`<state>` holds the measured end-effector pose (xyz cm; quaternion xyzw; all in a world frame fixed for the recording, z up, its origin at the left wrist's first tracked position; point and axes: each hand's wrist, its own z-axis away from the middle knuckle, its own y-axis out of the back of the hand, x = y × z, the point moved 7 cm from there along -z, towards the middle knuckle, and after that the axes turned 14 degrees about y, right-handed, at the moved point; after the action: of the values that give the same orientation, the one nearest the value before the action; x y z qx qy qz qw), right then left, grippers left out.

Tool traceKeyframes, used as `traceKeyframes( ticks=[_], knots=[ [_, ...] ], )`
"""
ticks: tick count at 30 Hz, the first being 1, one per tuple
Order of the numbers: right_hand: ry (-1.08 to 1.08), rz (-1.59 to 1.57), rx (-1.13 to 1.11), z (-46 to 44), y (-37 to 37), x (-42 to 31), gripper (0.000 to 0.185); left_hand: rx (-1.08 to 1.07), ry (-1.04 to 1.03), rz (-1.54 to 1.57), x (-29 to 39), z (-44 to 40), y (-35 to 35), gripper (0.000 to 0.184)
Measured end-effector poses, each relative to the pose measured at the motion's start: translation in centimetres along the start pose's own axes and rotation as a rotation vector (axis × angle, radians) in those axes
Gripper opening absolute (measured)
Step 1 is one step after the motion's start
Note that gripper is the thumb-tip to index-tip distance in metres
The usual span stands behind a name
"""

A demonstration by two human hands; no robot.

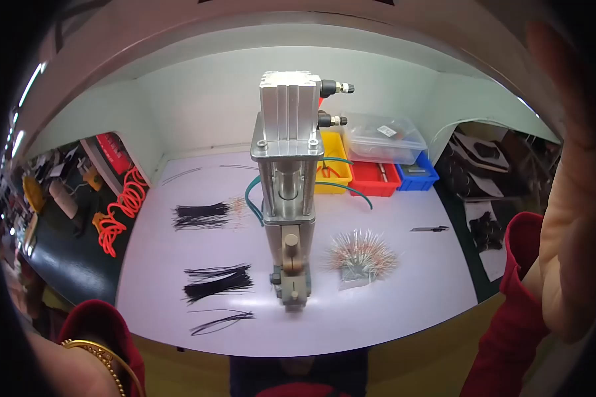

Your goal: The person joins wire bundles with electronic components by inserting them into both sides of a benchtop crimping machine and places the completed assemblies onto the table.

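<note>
At the lower left edge is my left hand [66, 372], seen only near the wrist, with gold bangles and a red sleeve; its fingers are hidden in the dark border. My right hand [569, 218] is raised close to the camera at the right edge, one finger stretched upward and nothing visible in it; the other fingers are cut off. Neither touches the white table. In the middle stands a metal pneumatic press [289, 152]. Left of it lie bundles of black wires [218, 283], [202, 215] and a few loose black wires [222, 321]. A fanned bunch of pale wires [363, 255] sits to its right.
Behind the press are yellow [334, 182], red [375, 188] and blue [417, 180] bins, with a clear plastic box [385, 140] on top. A black pen-like tool [430, 229] lies at the right. An orange coiled hose [120, 215] hangs at the left.
</note>
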<state>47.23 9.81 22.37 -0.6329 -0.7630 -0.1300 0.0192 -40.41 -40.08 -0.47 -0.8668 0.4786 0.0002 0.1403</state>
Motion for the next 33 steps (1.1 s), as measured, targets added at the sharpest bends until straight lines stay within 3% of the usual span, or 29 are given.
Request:
traceKeyframes(
  ticks=[4,6,7,8,9,10,12,16,18,21,22,24,28,29,30,31,32,33],
  knots=[
    [-0.046,-0.024,-0.029,-1.5,-1.1,2.3,0.093,-0.006,0.005,-0.011,4.2,1.5,9.6,0.053],
    [-0.126,-0.042,-0.023,-2.0,-7.0,2.9,0.094,-0.048,0.052,-0.021,6.5,-2.1,10.8,0.052],
    [-0.179,-0.056,-0.019,-2.0,-7.5,3.7,0.094,-0.075,0.089,-0.030,6.0,-4.0,5.5,0.052],
    [-0.233,-0.071,-0.014,-1.4,-7.5,3.4,0.094,-0.104,0.126,-0.039,2.9,-7.1,-7.9,0.052],
    [-0.293,-0.088,-0.013,-1.3,-8.6,4.4,0.095,-0.131,0.169,-0.050,0.3,-9.4,-13.3,0.052],
    [-0.347,-0.101,-0.006,-0.7,-8.7,4.8,0.095,-0.161,0.206,-0.056,-1.6,-11.8,-11.4,0.052],
    [-0.429,-0.119,0.016,0.4,-9.7,4.9,0.095,-0.218,0.252,-0.060,-6.7,-12.7,-31.5,0.051],
    [-0.536,-0.141,0.050,2.6,-9.6,4.5,0.096,-0.302,0.294,-0.052,-7.3,-12.7,-42.9,0.051],
    [-0.571,-0.144,0.055,4.0,-5.9,4.9,0.097,-0.325,0.302,-0.042,-7.2,-13.2,-42.2,0.050],
    [-0.629,-0.151,0.056,4.3,-7.4,2.5,0.097,-0.355,0.322,-0.028,-6.6,-13.2,-43.2,0.050],
    [-0.641,-0.155,0.053,2.4,-15.2,-1.1,0.098,-0.360,0.323,-0.025,-7.2,-13.5,-44.9,0.050],
    [-0.652,-0.162,0.046,3.3,-12.0,-0.5,0.098,-0.365,0.313,-0.022,-7.3,-12.2,-47.1,0.049],
    [-0.673,-0.184,0.031,1.8,-19.5,2.6,0.099,-0.373,0.291,-0.021,-10.1,-9.8,-57.4,0.049],
    [-0.671,-0.195,0.029,1.7,-19.8,3.0,0.099,-0.376,0.279,-0.027,-10.2,-10.0,-57.3,0.048],
    [-0.774,-0.164,0.066,4.9,-19.4,1.8,0.090,-0.617,0.385,-0.139,-9.9,-7.0,-55.9,0.030],
    [-0.851,-0.211,0.100,7.5,-19.4,0.7,0.077,-0.487,0.882,0.395,-12.6,-2.8,-56.2,0.017],
    [-0.958,-0.215,0.156,10.7,-19.6,-0.9,0.066,-0.897,0.774,-0.238,-12.2,-0.3,-57.5,0.032],
    [-1.106,-0.143,0.268,13.5,-20.3,-2.6,0.057,-0.979,0.922,-0.312,-13.8,4.5,-57.1,0.035]
  ],
)
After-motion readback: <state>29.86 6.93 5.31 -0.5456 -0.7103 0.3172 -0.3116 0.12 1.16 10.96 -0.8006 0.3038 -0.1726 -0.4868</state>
